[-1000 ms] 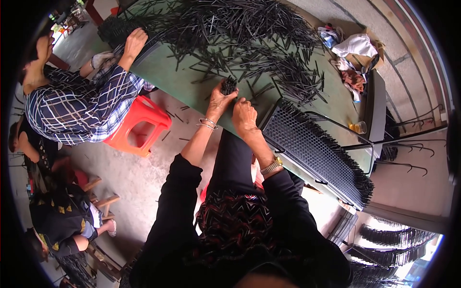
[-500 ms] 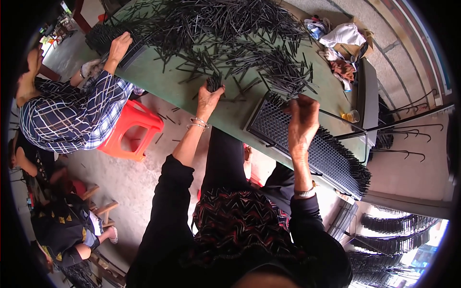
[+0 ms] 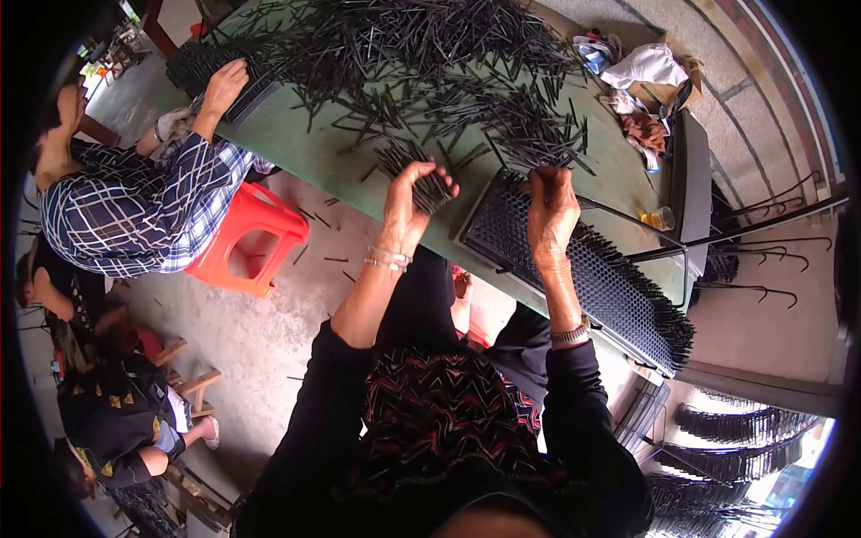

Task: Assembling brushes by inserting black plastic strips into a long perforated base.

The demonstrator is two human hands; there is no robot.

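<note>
My left hand (image 3: 405,204) is wrapped round a bundle of thin black sticks (image 3: 431,190), their ends fanning out past the thumb. It hovers over the near edge of the green table (image 3: 345,184). Above the far left part of a long black perforated rack (image 3: 603,285) is my right hand (image 3: 552,220), fingers pinched together and pointing away from me. What the pinch holds, if anything, is too small to tell. Black stick ends stand up in a dense row along the rack's far side, while open holes show on its near side.
A large heap of loose black sticks (image 3: 421,45) covers the far table. At right are a cup of amber liquid (image 3: 661,218), a box with cloths (image 3: 647,67) and metal hooks (image 3: 762,251). A co-worker (image 3: 134,202) works at a similar rack beside a red stool (image 3: 256,238).
My left hand has moved right, closer to the rack, and turned with the sticks in it. My right hand has shifted slightly left and away from me along the rack.
</note>
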